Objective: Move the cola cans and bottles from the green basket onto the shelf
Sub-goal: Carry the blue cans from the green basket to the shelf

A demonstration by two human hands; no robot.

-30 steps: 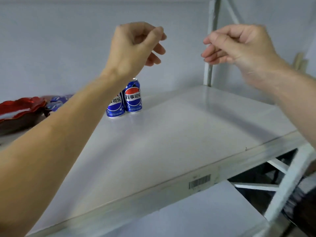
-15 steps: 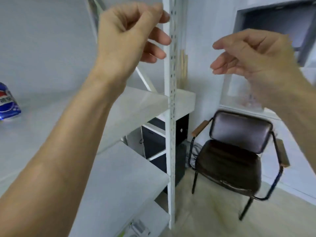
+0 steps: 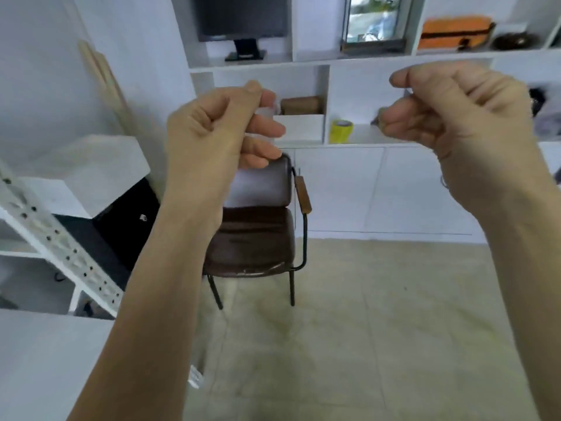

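Nothing is held in the left hand point(image 3: 212, 138) or the right hand point(image 3: 455, 117); both are raised with fingers loosely curled. No cola can, bottle or green basket can be seen here. Only a corner of the white shelf point(image 3: 45, 354) is seen at the left, with a brown chair point(image 3: 258, 226) ahead. A trip for more drinks seems to be under way. Next, the basket must be found and 1 or 2 drinks picked up.

A dark brown padded chair point(image 3: 258, 235) with wooden armrests stands on the beige tiled floor point(image 3: 379, 329). Behind it, white wall shelving point(image 3: 334, 60) holds a black monitor point(image 3: 243, 22), a yellow tape roll point(image 3: 341, 131), a brown roll point(image 3: 300, 105) and an orange bag point(image 3: 453, 31).
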